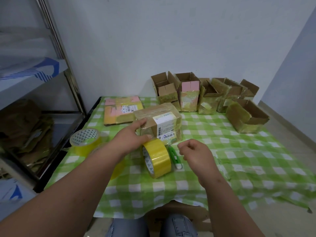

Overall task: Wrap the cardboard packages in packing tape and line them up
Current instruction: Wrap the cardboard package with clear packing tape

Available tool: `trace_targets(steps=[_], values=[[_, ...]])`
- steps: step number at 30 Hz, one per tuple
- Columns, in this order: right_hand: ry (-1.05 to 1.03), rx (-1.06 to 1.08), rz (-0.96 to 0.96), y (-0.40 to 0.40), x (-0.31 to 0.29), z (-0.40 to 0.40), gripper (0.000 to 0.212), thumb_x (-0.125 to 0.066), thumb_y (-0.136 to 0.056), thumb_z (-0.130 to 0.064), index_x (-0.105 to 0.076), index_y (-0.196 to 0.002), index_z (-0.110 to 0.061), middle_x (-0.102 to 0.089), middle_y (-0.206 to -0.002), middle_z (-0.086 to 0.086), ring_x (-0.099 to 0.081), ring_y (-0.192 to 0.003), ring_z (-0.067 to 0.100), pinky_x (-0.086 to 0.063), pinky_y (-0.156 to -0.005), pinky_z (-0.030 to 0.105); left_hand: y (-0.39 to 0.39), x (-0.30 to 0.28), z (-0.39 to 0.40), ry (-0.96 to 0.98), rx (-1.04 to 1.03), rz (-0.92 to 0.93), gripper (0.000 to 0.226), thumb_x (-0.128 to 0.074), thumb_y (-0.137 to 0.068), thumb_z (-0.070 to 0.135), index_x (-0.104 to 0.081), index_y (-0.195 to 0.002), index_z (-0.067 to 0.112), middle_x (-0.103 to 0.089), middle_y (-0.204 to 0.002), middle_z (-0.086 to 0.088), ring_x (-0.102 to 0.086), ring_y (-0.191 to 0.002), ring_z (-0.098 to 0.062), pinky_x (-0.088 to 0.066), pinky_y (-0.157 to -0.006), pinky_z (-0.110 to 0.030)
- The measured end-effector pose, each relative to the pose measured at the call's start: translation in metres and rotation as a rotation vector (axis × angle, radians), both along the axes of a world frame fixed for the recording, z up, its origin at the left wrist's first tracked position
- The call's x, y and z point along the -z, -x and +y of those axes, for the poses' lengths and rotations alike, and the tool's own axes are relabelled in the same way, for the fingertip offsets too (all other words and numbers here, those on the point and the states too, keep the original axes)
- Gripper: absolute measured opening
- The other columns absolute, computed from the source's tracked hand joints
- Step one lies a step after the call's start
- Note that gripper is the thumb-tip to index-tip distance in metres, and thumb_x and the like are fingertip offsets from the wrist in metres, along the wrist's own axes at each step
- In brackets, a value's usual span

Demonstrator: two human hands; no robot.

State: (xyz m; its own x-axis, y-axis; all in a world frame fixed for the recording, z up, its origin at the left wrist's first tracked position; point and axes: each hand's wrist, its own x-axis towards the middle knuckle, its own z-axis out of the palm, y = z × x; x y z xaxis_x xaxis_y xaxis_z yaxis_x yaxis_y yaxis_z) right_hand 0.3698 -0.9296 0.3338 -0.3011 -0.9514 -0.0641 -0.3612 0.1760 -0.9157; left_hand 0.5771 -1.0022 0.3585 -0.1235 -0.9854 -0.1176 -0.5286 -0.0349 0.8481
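The right hand [195,154] is hovering with fingers curled, holding nothing visible. Between the hands a tape roll [157,158] is standing on edge (cutter [174,157] beside it). The left hand [132,138] is gripping the taped package [159,124]; open boxes [205,94] are lining the wall beyond.

Two rolls of yellow tape [156,159] [85,141], one sealed package [158,124], five open boxes [165,90], one green cutter [174,157] and two hands [131,139] [195,153] show.
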Motion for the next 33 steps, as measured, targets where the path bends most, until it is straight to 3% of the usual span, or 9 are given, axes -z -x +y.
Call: trace_targets(steps=[2,5,7,13,16,20,24,29,33], values=[[-0.048,0.007,0.27,-0.001,0.003,-0.009,0.014,-0.059,-0.092,-0.035,-0.064,-0.082,-0.027,-0.067,-0.079,-0.012,-0.065,-0.079,0.012,-0.045,-0.06,0.025,0.002,-0.001,0.0,-0.022,-0.013,0.008,0.065,-0.071,-0.088,0.033,-0.041,-0.142,0.049,-0.054,-0.139,-0.008,-0.06,-0.107,-0.023,-0.046,-0.064,-0.017],[-0.236,-0.129,0.677,-0.011,0.017,-0.017,0.034,-0.056,-0.091,-0.05,-0.062,-0.11,-0.022,-0.064,-0.107,0.0,-0.063,-0.097,0.022,-0.048,-0.076,0.032,0.004,-0.001,0.001,-0.029,-0.013,-0.026,0.065,-0.068,-0.09,0.033,-0.037,-0.144,0.05,-0.054,-0.14,-0.004,-0.057,-0.114,-0.023,-0.045,-0.074,-0.024],[-0.253,-0.141,0.783,-0.013,0.023,-0.019,0.033,-0.058,-0.09,-0.048,-0.062,-0.109,-0.021,-0.061,-0.106,0.001,-0.062,-0.094,0.024,-0.051,-0.08,0.035,0.004,0.0,0.003,-0.07,0.001,0.028,0.067,-0.068,-0.089,0.033,-0.035,-0.144,0.052,-0.057,-0.135,-0.001,-0.059,-0.103,-0.017,-0.044,-0.072,-0.025],[-0.333,-0.114,0.655,0.002,0.018,-0.023,0.026,-0.055,-0.086,-0.016,-0.052,-0.111,-0.014,-0.057,-0.101,0.002,-0.06,-0.096,0.026,-0.046,-0.074,0.032,-0.003,0.003,0.003,-0.209,-0.031,0.304,0.072,-0.077,-0.079,0.017,-0.048,-0.135,0.051,-0.07,-0.102,0.0,-0.063,-0.096,-0.016,-0.046,-0.073,-0.025],[-0.272,-0.068,0.557,0.016,0.013,-0.02,0.018,-0.047,-0.088,-0.009,-0.045,-0.105,-0.016,-0.053,-0.083,0.0,-0.056,-0.075,0.022,-0.04,-0.061,0.031,-0.003,0.005,0.0,-0.209,-0.076,0.355,0.067,-0.066,-0.085,0.002,-0.054,-0.134,0.047,-0.067,-0.101,-0.005,-0.062,-0.095,-0.02,-0.046,-0.069,-0.025],[-0.084,-0.059,0.323,0.016,-0.009,-0.019,0.016,-0.051,-0.088,-0.01,-0.046,-0.09,-0.026,-0.058,-0.076,0.004,-0.054,-0.06,0.021,-0.038,-0.052,0.03,-0.003,0.008,-0.001,-0.204,-0.097,0.368,0.067,-0.06,-0.087,-0.003,-0.056,-0.131,0.047,-0.069,-0.096,-0.005,-0.062,-0.093,-0.022,-0.046,-0.069,-0.025],[0.039,-0.197,0.255,0.0,-0.032,-0.022,0.016,-0.056,-0.093,-0.017,-0.05,-0.086,-0.031,-0.057,-0.077,-0.005,-0.051,-0.059,0.011,-0.038,-0.051,0.026,-0.002,0.006,-0.001,-0.224,-0.066,0.387,0.069,-0.062,-0.087,-0.002,-0.054,-0.131,0.05,-0.061,-0.129,-0.005,-0.061,-0.102,-0.021,-0.048,-0.072,-0.024],[0.091,-0.367,0.331,-0.017,-0.051,-0.031,0.022,-0.061,-0.094,-0.018,-0.056,-0.081,-0.036,-0.057,-0.084,-0.009,-0.055,-0.071,0.013,-0.042,-0.05,0.02,0.0,0.006,0.0,-0.221,-0.022,0.411,0.076,-0.067,-0.084,-0.003,-0.049,-0.135,0.05,-0.047,-0.146,0.004,-0.053,-0.12,-0.023,-0.046,-0.099,-0.032],[0.085,-0.394,0.485,-0.025,-0.057,-0.037,0.017,-0.062,-0.093,-0.022,-0.059,-0.084,-0.036,-0.059,-0.086,-0.01,-0.058,-0.086,0.019,-0.05,-0.075,0.035,0.0,0.007,0.0,-0.213,-0.012,0.418,0.077,-0.067,-0.084,-0.002,-0.048,-0.136,0.05,-0.046,-0.147,0.006,-0.048,-0.128,-0.024,-0.042,-0.1,-0.03]])
